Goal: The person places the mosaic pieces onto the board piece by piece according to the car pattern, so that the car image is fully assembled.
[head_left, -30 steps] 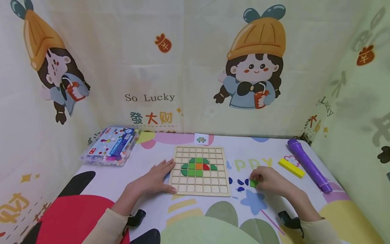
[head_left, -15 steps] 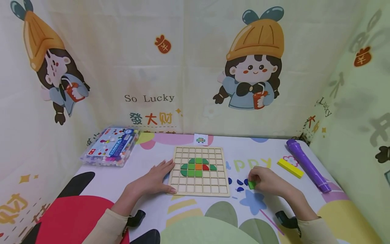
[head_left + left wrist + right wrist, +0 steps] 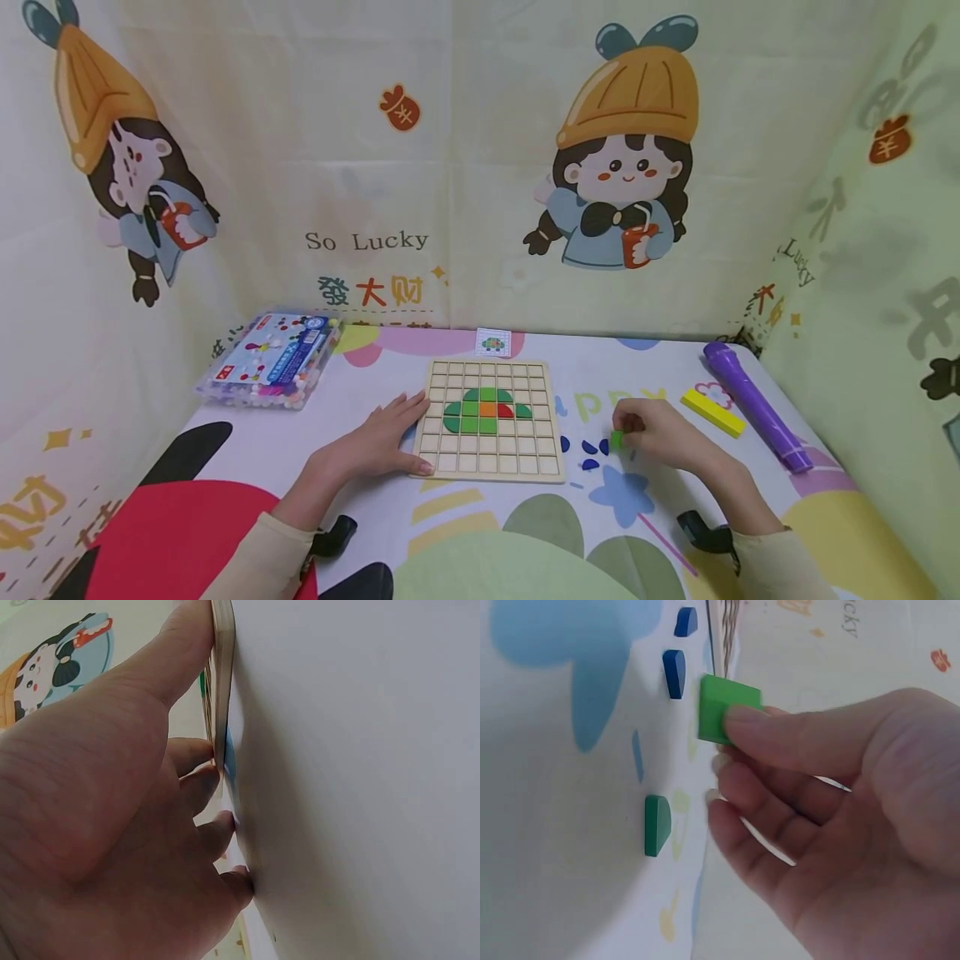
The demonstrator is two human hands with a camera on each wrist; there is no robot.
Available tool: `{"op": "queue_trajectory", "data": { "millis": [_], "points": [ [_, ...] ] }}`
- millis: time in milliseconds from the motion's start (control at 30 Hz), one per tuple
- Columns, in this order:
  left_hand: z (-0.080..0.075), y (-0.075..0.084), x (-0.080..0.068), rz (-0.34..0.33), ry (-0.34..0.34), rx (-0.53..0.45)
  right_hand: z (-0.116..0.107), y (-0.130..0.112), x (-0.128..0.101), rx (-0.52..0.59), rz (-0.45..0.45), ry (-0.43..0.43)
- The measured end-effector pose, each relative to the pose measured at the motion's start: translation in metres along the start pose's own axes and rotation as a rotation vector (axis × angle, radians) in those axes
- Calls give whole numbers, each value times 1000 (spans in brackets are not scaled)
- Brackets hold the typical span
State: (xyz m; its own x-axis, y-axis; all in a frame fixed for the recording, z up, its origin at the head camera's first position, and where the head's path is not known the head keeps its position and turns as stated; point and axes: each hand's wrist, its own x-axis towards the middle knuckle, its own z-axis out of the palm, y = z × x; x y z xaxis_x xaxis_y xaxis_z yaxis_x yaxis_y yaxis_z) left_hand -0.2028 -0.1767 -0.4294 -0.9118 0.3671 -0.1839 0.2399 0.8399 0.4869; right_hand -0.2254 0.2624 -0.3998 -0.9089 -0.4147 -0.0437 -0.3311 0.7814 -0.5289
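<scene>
A wooden grid board [image 3: 489, 457] lies on the table with a green, orange and red tile picture [image 3: 487, 411] in its middle rows. My left hand [image 3: 390, 437] rests flat on the table with its fingers straight against the board's left edge [image 3: 222, 690]. My right hand [image 3: 651, 433] pinches a small green square tile [image 3: 617, 441] [image 3: 724, 707] just above the table, to the right of the board. Loose blue tiles [image 3: 589, 450] [image 3: 674, 673] and a dark green tile [image 3: 657, 824] lie on the table by that hand.
A clear box of coloured pieces [image 3: 273, 360] sits at the back left. A small pattern card [image 3: 492, 342] lies behind the board. A yellow bar [image 3: 713, 412] and a purple marker [image 3: 756, 406] lie at the right. Printed cloth walls enclose the table.
My right hand has lifted the green tile off the table and moved it slightly up and left. The left hand has stayed on the board's edge.
</scene>
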Motion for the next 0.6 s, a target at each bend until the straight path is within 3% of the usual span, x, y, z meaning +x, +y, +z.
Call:
{"op": "queue_trajectory", "data": {
  "millis": [333, 600],
  "points": [
    [3, -3, 2, -16, 7, 4, 0, -11, 15, 43, 12, 54],
    [3, -2, 1, -8, -3, -2, 10, -23, 25, 65, -57, 65]
  ]
}}
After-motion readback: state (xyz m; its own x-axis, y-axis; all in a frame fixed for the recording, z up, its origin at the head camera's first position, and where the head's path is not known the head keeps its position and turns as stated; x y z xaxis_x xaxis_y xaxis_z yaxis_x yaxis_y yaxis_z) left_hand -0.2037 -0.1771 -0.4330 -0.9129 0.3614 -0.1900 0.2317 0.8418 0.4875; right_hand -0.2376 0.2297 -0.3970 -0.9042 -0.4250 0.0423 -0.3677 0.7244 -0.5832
